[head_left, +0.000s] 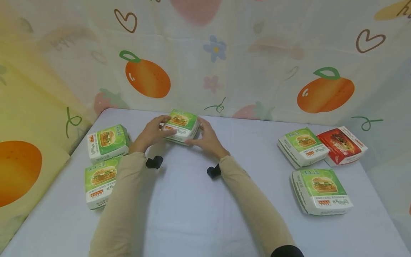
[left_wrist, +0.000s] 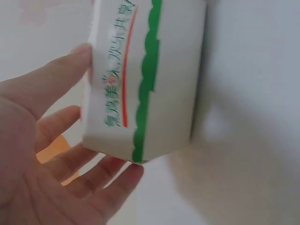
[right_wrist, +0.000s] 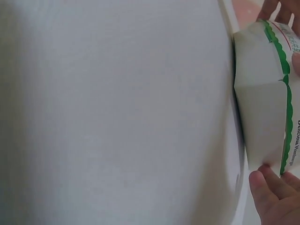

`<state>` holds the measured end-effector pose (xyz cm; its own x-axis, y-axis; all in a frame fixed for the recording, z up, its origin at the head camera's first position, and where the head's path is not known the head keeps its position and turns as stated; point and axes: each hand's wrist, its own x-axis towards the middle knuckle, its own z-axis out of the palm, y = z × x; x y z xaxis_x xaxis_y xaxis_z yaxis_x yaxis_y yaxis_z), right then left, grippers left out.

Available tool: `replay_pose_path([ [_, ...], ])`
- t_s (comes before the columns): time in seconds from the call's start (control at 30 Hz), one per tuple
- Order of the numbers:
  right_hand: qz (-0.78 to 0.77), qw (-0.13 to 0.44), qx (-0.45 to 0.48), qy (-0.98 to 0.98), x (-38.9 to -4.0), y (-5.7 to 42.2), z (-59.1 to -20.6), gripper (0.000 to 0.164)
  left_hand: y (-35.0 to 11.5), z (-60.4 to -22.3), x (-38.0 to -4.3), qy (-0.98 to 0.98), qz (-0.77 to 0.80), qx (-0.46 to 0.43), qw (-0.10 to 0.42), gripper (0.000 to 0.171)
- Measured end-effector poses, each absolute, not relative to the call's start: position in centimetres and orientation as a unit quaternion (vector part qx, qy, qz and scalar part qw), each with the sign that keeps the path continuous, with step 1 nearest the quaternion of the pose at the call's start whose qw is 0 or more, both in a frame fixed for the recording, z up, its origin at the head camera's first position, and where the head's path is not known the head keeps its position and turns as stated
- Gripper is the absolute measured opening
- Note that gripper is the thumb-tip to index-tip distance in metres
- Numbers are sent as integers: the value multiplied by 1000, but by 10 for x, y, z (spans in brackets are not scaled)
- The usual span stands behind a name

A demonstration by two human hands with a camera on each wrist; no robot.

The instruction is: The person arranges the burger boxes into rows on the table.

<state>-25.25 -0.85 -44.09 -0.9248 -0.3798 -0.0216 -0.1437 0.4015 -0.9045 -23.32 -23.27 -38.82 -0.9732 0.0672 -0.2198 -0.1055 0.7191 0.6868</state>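
Nearest on the white table (head_left: 192,221) are two green burger boxes, the near right box (head_left: 324,194) and near left box (head_left: 100,180). Beyond come two more green ones, the far right box (head_left: 303,146) and far left box (head_left: 108,142), plus one red burger box (head_left: 341,144) at right. Farthest, in the middle, the left hand (head_left: 151,132) and right hand (head_left: 210,140) pinch a fifth green box (head_left: 179,123) by opposite sides; its wall reads "Delicious" and "美味".

Table (head_left: 192,214), far centre: middle box (head_left: 182,123) between my left hand (head_left: 151,132) and right hand (head_left: 209,138) | left: back box (head_left: 108,142) behind front box (head_left: 101,181) | right: inner box (head_left: 303,147) beside outer box (head_left: 343,144), near box (head_left: 322,191) before both | cloth (head_left: 237,78) behind all
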Motion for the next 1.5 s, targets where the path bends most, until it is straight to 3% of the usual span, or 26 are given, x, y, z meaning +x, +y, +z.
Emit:
replay_pose_path([
  [0.57, -544, 128, -164, 813, -256, 0, -438, 102, -224, -402, -225, 908, 412, -33, 70, 70],
  [0.8, -546, 137, -157, 812, -258, 0, -438, 94, -223, -403, -226, 908, 413, -28, 72, 71],
  [1.5, -559, 138, -144, 805, -260, 0, -439, 92, -226, -403, -224, 907, 416, -17, 72, 71],
])
